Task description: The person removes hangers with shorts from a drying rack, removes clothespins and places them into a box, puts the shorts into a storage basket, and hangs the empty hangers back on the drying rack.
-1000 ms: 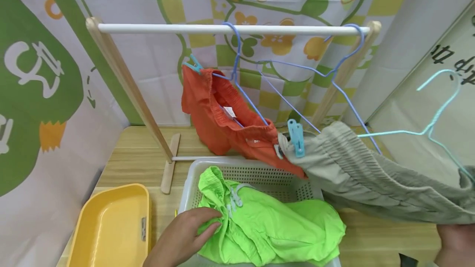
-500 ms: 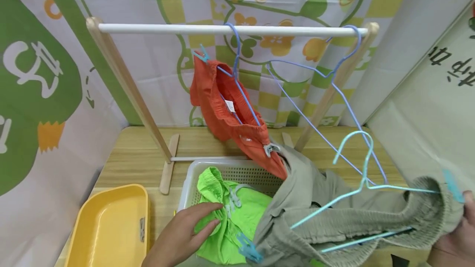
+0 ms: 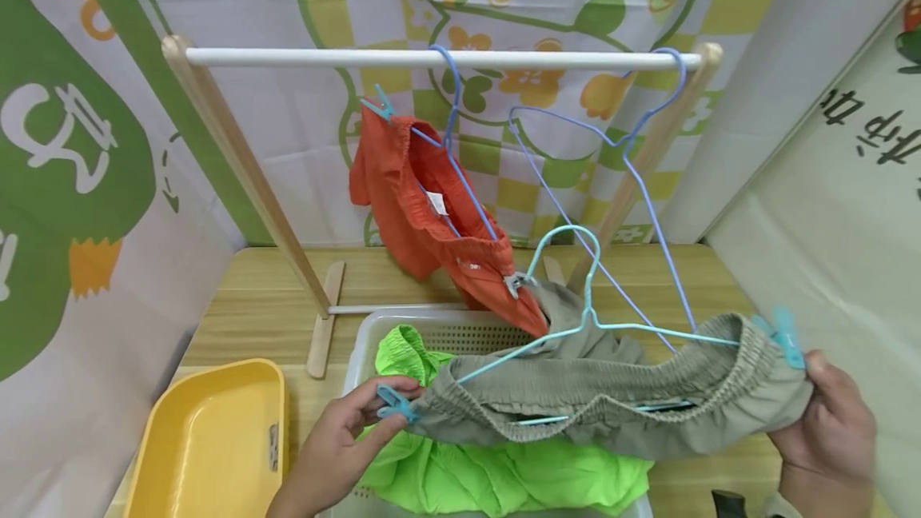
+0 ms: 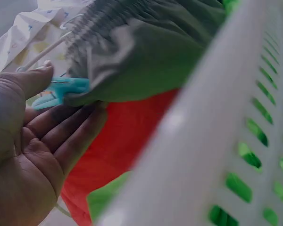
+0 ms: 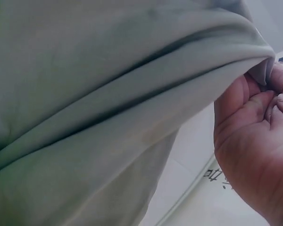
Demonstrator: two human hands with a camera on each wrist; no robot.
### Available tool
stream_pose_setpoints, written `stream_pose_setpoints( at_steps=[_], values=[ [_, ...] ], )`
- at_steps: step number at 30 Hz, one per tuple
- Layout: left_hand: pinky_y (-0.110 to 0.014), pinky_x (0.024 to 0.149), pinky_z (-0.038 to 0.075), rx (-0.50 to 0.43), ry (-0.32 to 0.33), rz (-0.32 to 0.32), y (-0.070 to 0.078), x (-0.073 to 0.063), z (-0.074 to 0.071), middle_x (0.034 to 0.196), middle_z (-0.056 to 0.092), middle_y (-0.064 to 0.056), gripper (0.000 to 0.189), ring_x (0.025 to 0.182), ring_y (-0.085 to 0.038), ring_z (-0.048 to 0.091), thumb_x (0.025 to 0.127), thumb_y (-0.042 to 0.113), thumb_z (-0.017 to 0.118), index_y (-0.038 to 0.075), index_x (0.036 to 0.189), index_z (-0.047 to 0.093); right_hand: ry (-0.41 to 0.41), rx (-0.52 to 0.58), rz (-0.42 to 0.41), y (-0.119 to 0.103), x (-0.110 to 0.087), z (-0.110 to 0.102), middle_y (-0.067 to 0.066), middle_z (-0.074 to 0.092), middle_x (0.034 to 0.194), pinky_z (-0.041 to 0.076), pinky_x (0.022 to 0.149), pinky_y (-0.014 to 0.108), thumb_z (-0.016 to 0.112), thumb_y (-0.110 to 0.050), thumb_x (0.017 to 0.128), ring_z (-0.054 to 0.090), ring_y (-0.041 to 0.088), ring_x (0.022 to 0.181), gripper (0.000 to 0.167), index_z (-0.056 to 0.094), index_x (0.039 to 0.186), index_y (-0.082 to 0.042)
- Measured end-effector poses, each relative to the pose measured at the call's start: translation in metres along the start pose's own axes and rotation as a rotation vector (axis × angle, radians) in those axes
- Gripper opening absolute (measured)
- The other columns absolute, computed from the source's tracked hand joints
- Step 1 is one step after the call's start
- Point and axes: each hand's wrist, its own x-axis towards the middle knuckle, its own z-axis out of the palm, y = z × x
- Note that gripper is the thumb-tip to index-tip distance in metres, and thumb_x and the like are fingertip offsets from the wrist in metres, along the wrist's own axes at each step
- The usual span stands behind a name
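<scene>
A pair of grey-green pants [image 3: 647, 438] with an elastic waist spans the space between my hands, above the basket. A light-blue hanger [image 3: 588, 318] sits inside the waistband, its hook upward. My left hand [image 3: 338, 442] is at the left waist corner, thumb and fingers on either side of a blue clothespin [image 3: 396, 404]. In the left wrist view that clothespin [image 4: 68, 87] lies between thumb and fingers, at the cloth. My right hand [image 3: 827, 414] pinches the right waist corner below another blue clothespin [image 3: 787, 338]; the right wrist view shows the fabric [image 5: 108, 103] gathered at the fingertips.
Orange shorts [image 3: 432, 206] hang clipped on a blue hanger from the rack's white bar [image 3: 324, 58]. A bare blue hanger [image 3: 647, 190] hangs to the right. Bright green clothing [image 3: 504, 474] fills the pale basket [image 3: 367, 342]. A yellow bin [image 3: 216, 438] stands at left.
The pants came from the right to the front, their waistband turning toward me. The hanger moved left with them. My left hand went from above the green clothing to the pants' left clothespin.
</scene>
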Motion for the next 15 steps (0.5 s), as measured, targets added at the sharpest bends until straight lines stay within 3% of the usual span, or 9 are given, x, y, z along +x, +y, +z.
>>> stream_pose_setpoints(
  at_steps=[3,8,10,13,15],
  values=[
    [-0.033,0.084,0.059,-0.069,0.019,-0.029,0.001,-0.003,-0.003,0.124,0.068,-0.016,0.038,0.107,-0.021,0.067,0.100,-0.013,0.056,-0.001,0.136,0.059,-0.030,0.032,0.008,0.005,0.002,0.004,0.035,0.058,0.132,0.040,0.112,0.037,-0.001,-0.010,0.109,0.056,0.037,0.125,0.066,0.051,0.113,0.031],
    [-0.034,0.089,0.057,-0.122,0.015,-0.135,0.000,-0.004,-0.006,0.133,0.063,-0.017,0.048,0.112,-0.026,0.067,0.098,-0.007,0.064,0.000,0.145,0.053,-0.067,0.074,-0.007,0.011,0.008,0.012,0.039,0.056,0.131,0.042,0.111,0.040,0.002,-0.008,0.109,0.057,0.041,0.124,0.061,0.048,0.115,0.032],
    [-0.035,0.089,0.057,-0.121,0.002,-0.169,-0.001,-0.005,-0.005,0.132,0.065,-0.015,0.040,0.111,-0.025,0.068,0.099,-0.004,0.065,0.000,0.138,0.058,-0.064,0.060,-0.021,0.012,0.011,0.014,0.040,0.057,0.129,0.043,0.109,0.040,0.003,-0.007,0.108,0.058,0.042,0.121,0.061,0.048,0.115,0.033],
    [-0.036,0.087,0.059,-0.092,-0.002,-0.139,-0.004,-0.005,-0.003,0.123,0.071,-0.011,0.024,0.106,-0.023,0.070,0.100,-0.006,0.062,-0.003,0.123,0.066,-0.059,0.047,-0.012,0.011,0.013,0.015,0.039,0.058,0.128,0.044,0.108,0.039,0.000,-0.008,0.106,0.059,0.041,0.120,0.064,0.049,0.116,0.032],
    [-0.036,0.083,0.060,-0.072,0.017,-0.085,-0.006,-0.005,-0.001,0.112,0.074,-0.009,0.019,0.100,-0.021,0.072,0.100,-0.009,0.058,-0.005,0.115,0.069,-0.057,0.047,0.002,0.010,0.014,0.016,0.038,0.058,0.129,0.043,0.109,0.039,-0.002,-0.009,0.106,0.059,0.040,0.120,0.066,0.049,0.117,0.032]
  ],
)
